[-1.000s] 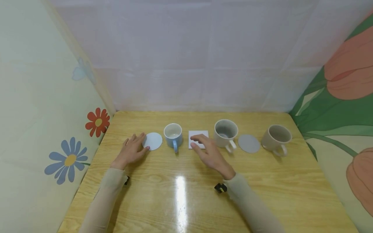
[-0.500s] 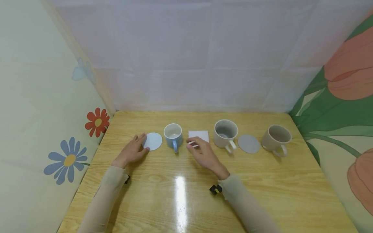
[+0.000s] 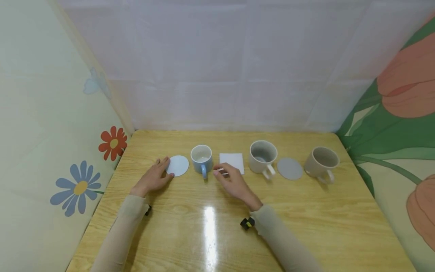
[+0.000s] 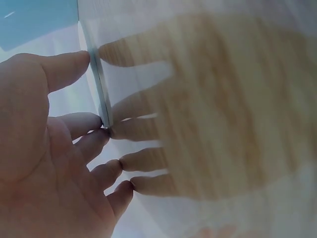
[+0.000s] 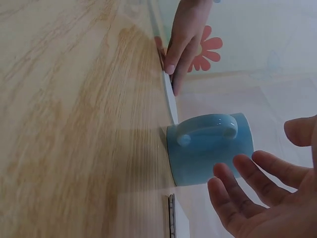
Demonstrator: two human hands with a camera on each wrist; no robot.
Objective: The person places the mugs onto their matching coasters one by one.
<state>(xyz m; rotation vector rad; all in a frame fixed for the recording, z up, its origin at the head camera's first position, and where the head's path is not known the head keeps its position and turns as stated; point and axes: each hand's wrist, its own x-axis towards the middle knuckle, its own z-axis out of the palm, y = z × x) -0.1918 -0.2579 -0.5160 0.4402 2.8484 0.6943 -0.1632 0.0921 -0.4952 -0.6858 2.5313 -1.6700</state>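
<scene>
My left hand (image 3: 153, 179) rests at the left edge of a round pale blue coaster (image 3: 178, 166), its fingers spread. In the left wrist view the thumb and forefinger touch the coaster's rim, and the other fingertips meet the glossy tabletop. Right of the coaster stands a small blue mug (image 5: 213, 158), white inside, upright with its handle towards me. My right hand (image 3: 233, 185) hovers by the mug's right side, fingers loosely bent and holding nothing. Behind that hand, and partly covered by it, lies a square white coaster (image 3: 234, 160).
Further right along the row stand a larger white mug (image 3: 259, 164), a round grey coaster (image 3: 290, 169) and a beige mug (image 3: 316, 166). All are on a wooden table (image 3: 190, 234). A pale cloth (image 3: 224, 75) hangs behind it, with flowered cloths at both sides.
My right hand has moved left, from over the square coaster towards the blue mug, and its fingers have drawn closer together. The left hand has stayed at the round coaster.
</scene>
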